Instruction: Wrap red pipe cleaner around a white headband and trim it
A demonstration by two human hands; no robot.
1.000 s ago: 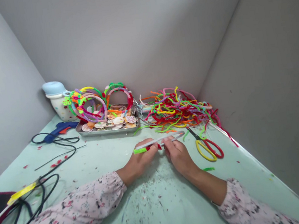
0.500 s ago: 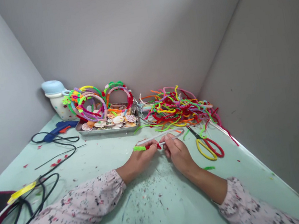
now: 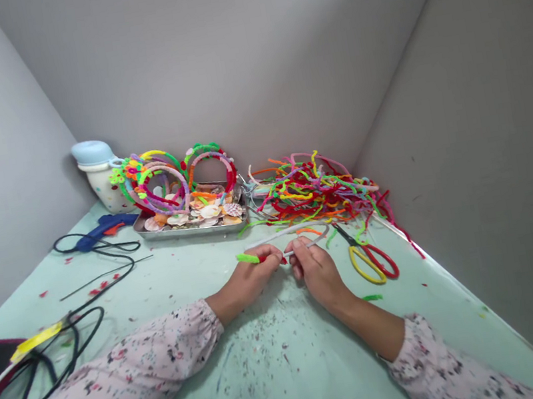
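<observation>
A thin grey-white headband (image 3: pixel 277 233) curves between my two hands, its bend pointing right. One end is covered in bright green pipe cleaner (image 3: pixel 247 258), followed by a red stretch that my fingers partly hide. My left hand (image 3: pixel 257 275) is closed round that wrapped part, with the green end sticking out to the left. My right hand (image 3: pixel 319 273) pinches the bare band just right of the red pipe cleaner (image 3: pixel 283 260). Whether its fingertips also grip the red strand, I cannot tell. Right of my hands lie scissors (image 3: pixel 368 263) with one yellow and one red handle.
Behind my hands stands a metal tray (image 3: pixel 191 232) of seashells, with wrapped headbands (image 3: pixel 163 185) on it. A tangled pile of pipe cleaners (image 3: pixel 316 191) lies at back right. A blue glue gun (image 3: pixel 104 229), black cable (image 3: pixel 128 268) and lidded cup (image 3: pixel 105 184) occupy the left.
The headband has turned slightly, and its green end now tilts a little and sits higher. Less of the red wrap shows beside my left fingers. Both hands stay almost where they were.
</observation>
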